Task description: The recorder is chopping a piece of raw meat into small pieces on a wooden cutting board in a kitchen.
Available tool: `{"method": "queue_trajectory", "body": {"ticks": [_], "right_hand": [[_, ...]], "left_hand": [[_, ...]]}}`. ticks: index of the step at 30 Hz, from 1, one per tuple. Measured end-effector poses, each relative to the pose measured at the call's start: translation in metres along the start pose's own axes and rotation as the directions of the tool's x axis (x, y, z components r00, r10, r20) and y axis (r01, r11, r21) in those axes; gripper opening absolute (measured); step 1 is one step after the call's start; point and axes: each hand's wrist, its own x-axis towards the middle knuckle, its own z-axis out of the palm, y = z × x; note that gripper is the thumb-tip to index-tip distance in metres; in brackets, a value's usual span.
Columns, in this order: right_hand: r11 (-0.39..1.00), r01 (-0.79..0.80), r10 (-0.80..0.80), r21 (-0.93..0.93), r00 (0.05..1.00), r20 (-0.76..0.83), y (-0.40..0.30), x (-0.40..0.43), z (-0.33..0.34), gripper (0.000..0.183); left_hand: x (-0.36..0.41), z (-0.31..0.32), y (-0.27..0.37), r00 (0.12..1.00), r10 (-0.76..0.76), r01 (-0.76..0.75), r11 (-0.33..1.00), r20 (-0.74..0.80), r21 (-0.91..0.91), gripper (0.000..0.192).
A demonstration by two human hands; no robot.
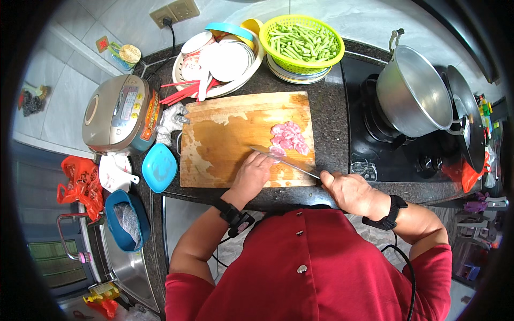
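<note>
A wooden cutting board (225, 136) lies on the dark stone counter. My right hand (346, 192) grips the handle of a kitchen knife (287, 160), whose blade slants up and left across the board. My left hand (253, 173) rests on the board's lower part, fingertips against the blade; whether it holds a piece of meat is hidden. Slices of raw pink meat (290, 135) lie in a loose pile at the board's right side, just beyond the blade. One slice (277, 151) touches or lies close to the blade.
A rice cooker (116, 112), a rag (170, 122) and a blue dish (159, 167) are at the left. Behind the board stand a basin of dishes (257, 66) and a green basket of cut beans (341, 52). A metal pot (413, 96) stands on the stove at the right.
</note>
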Motion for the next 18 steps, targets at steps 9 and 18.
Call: {"method": "queue_trajectory", "body": {"ticks": [9,18], "right_hand": [[0.993,0.019,-0.006,0.114,0.993,-0.118,0.006,0.09,0.012,0.015],[0.983,-0.002,0.036,0.181,0.982,-0.185,0.003,0.04,0.003,0.017]], "left_hand": [[0.0,-0.003,0.003,0.992,0.11,-0.114,0.992,-0.063,-0.06,0.035],[-0.008,-0.004,0.004,0.987,0.006,-0.028,0.991,-0.162,-0.133,0.032]]}}
